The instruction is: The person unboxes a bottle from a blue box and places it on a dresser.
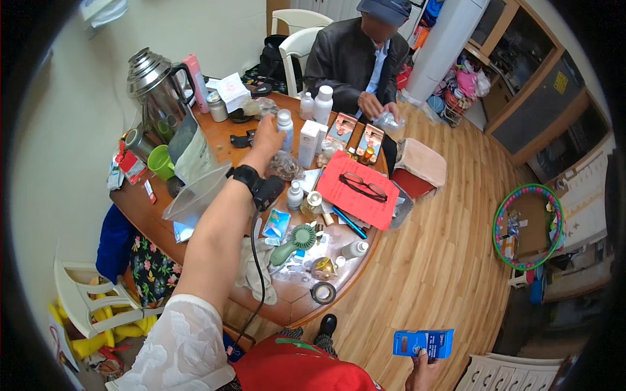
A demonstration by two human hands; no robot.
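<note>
My left arm (218, 241) reaches across the cluttered wooden table, a black strap with a cabled device on its wrist. My left hand (265, 140) is closed around the side of a white bottle (285, 124); its far fingers are partly hidden. Just to the right stand a white carton (308, 144) and a taller white bottle (323, 104). A clear plastic bag (285, 165) with brownish contents lies below the hand. Low at the right, off the table, my right hand (422, 373) grips a small blue box (422, 343), its thumb on the front.
Across the table a person (355, 55) in a dark jacket handles a clear bag (390, 121). Glasses (362, 187) rest on red paper (355, 195). A tall steel flask (156, 91), green mug (160, 161), green handheld fan (297, 242) and tape roll (323, 293) crowd the table.
</note>
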